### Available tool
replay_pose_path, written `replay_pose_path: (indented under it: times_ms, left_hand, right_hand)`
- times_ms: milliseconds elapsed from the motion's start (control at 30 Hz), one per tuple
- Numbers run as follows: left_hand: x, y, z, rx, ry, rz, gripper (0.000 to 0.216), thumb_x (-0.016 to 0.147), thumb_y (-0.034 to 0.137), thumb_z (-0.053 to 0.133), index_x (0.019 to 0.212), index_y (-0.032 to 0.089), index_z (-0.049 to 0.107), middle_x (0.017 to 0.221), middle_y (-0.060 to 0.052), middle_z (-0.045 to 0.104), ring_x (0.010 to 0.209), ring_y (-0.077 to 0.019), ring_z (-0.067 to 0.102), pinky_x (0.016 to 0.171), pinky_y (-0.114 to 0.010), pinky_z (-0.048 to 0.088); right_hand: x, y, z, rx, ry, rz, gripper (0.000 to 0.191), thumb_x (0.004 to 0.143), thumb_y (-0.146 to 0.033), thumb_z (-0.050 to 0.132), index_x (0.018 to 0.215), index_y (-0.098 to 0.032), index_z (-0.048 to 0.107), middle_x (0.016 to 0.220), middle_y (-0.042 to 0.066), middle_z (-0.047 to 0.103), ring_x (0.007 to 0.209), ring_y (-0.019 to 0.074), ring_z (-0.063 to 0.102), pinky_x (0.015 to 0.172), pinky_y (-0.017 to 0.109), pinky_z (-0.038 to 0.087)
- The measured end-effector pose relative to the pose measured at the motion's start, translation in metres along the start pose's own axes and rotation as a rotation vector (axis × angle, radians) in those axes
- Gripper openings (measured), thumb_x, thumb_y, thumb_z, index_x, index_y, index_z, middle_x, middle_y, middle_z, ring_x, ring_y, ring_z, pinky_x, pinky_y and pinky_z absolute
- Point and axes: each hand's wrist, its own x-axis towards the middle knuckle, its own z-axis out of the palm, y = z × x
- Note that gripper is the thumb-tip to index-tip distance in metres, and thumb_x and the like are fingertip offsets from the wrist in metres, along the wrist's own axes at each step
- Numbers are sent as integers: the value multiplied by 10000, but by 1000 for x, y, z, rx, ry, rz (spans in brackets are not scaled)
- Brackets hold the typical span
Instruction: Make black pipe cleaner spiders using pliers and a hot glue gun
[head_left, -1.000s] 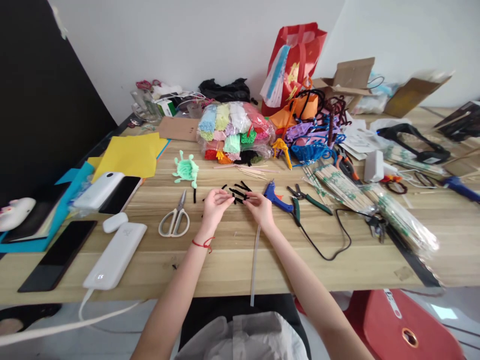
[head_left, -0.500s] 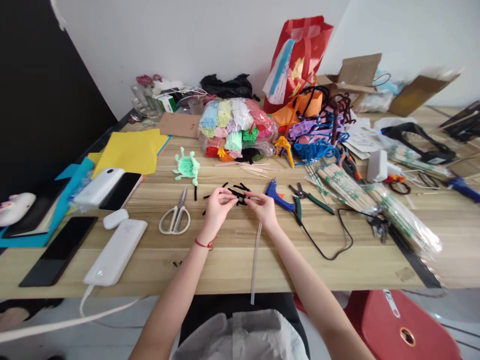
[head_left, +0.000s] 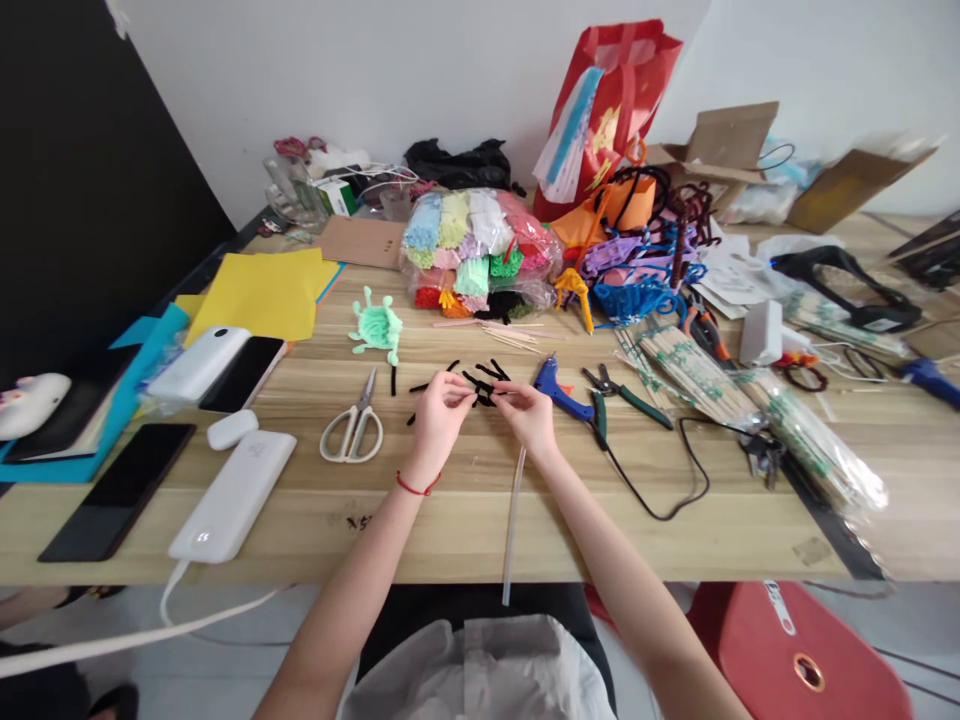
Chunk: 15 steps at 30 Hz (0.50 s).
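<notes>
My left hand (head_left: 444,408) and my right hand (head_left: 526,414) meet over the middle of the table, fingertips pinched on short black pipe cleaner pieces (head_left: 484,393). How those pieces join between my fingers is too small to tell. More black pieces (head_left: 492,369) lie just beyond my fingertips, and others lie close to my left hand. Left of my hands are white-handled scissors (head_left: 354,425) and a mint-green fuzzy figure (head_left: 377,326) with knobbed limbs. Beside my right hand lies a blue glue gun (head_left: 558,388), with a clear glue stick (head_left: 513,520) below that hand.
Green-handled pliers (head_left: 634,400) and a black cable (head_left: 660,516) lie to the right. Bagged pipe cleaners (head_left: 476,250) and a red bag (head_left: 616,110) stand at the back. A power bank (head_left: 234,495), phone (head_left: 120,490) and yellow sheets (head_left: 259,298) occupy the left.
Both hands stay pinched on the black pieces, with only slight finger shifts. The whole view has shifted a little.
</notes>
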Motion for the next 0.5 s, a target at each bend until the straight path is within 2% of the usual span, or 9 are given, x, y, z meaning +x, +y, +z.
replay_pose_path:
  times_ms: [500]
  left_hand:
    - [-1,-7,3,16,-22,1,199,707,184,717,847,191,576,809,-40,679,773,-172,679,752,-311,535]
  right_hand:
    - [-1,-1,1,14,-7,-10,249,668,-354,711,859,-194,718,838,70,748,715,212,704,714,348,581]
